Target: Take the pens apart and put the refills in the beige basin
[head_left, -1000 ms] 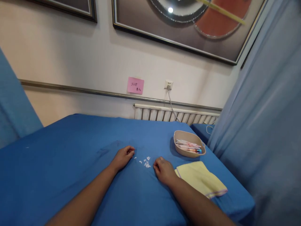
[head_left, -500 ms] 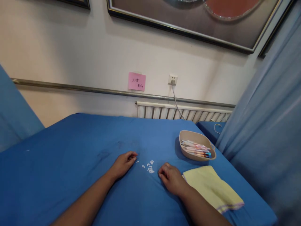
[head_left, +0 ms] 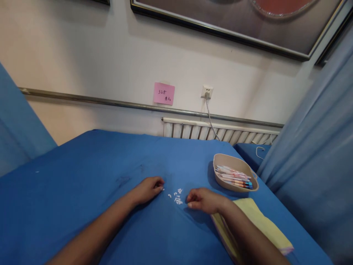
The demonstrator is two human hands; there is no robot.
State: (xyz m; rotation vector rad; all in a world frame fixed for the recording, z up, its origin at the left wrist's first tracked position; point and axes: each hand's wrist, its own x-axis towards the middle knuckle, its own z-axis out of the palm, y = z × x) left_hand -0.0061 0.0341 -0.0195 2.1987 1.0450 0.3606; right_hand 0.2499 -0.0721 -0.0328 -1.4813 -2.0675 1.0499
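Observation:
Several small white bits (head_left: pixel 176 195) lie scattered on the blue cloth (head_left: pixel 82 176) between my two hands. My left hand (head_left: pixel 149 188) rests on the cloth just left of them, fingers curled, fingertips touching the leftmost bit. My right hand (head_left: pixel 204 200) sits just right of the bits, fingers curled under in a loose fist; I cannot see anything in it. My right forearm lies over a folded yellow cloth (head_left: pixel 261 228).
A beige oval tray (head_left: pixel 220 162) holding several pens (head_left: pixel 234 176) stands to the right, behind the yellow cloth. Blue curtains hang at the right (head_left: pixel 317 147) and left (head_left: pixel 16 125). A radiator (head_left: pixel 215 132), wall socket with cable (head_left: pixel 206 92) and pink note (head_left: pixel 164 93) are on the wall behind.
My right hand has lifted slightly and turned toward the white bits, its forearm now crossing the yellow cloth. The left hand has barely moved. The view has shifted a little to the left.

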